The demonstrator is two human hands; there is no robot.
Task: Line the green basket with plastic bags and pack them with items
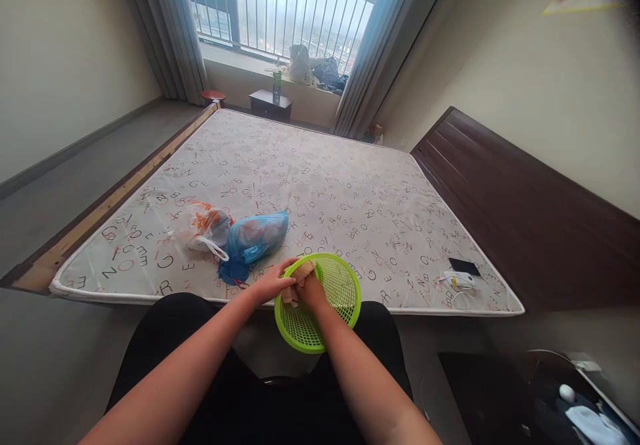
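A bright green mesh basket is held tilted above my lap, at the near edge of the mattress. My left hand grips its rim on the left side, fingers closed over the edge. Inside the basket, my right hand is closed on a pinkish-tan cloth, pressing it against the inner wall near the left rim. Part of the cloth hangs below the fingers, and the right fingertips are mostly hidden. Just beyond my left hand lie a blue plastic bag and a white plastic bag with orange print.
The letter-patterned mattress spreads ahead, with a dark headboard on the right. A black phone and a white power strip lie near its right corner. A dark table stands at lower right.
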